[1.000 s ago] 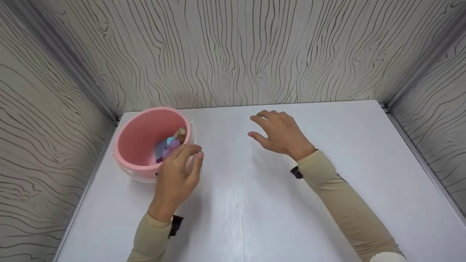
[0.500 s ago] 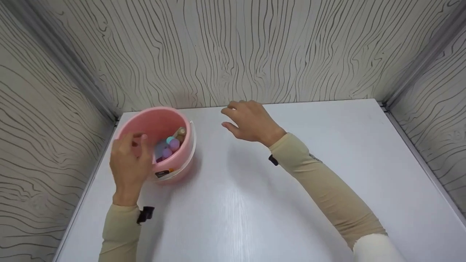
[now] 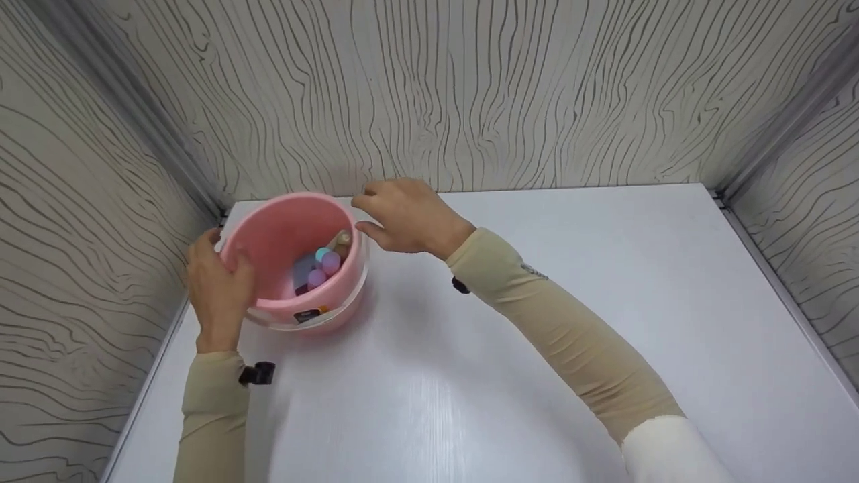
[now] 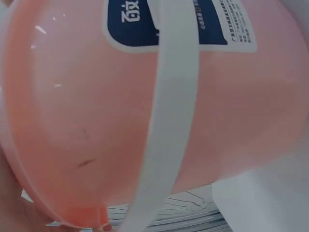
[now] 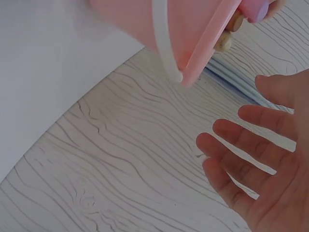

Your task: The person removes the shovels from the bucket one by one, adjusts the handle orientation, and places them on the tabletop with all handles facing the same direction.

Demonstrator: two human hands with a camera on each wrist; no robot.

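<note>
A beige sleeve point(image 3: 211, 416) covers the left forearm, with a black mount point(image 3: 257, 373) at the wrist. A second beige sleeve point(image 3: 564, 342) covers the right forearm, with a pale cuff point(image 3: 671, 449) at the elbow end. Beneath them spreads the white desk point(image 3: 416, 429).

The left hand point(image 3: 221, 292) grips the left side of the rim of a pink bucket point(image 3: 282, 231), thumb on the inner side. The right hand point(image 3: 413, 218) is just beside the bucket's right side, holding nothing; the right wrist view shows its fingers apart and clear of the rim.

The bucket is at the far left of the desk. A white handle point(image 4: 174, 96) hangs down around its near side, crossing a dark label point(image 4: 133, 24).

Inside, gathered toward the right, are two round purple pieces point(image 3: 331, 262), a teal piece point(image 3: 323, 254), a greyish-blue piece point(image 3: 304, 268) and a beige one point(image 3: 341, 239).

Farthest back stands a wood-grain wall point(image 3: 470, 94).
</note>
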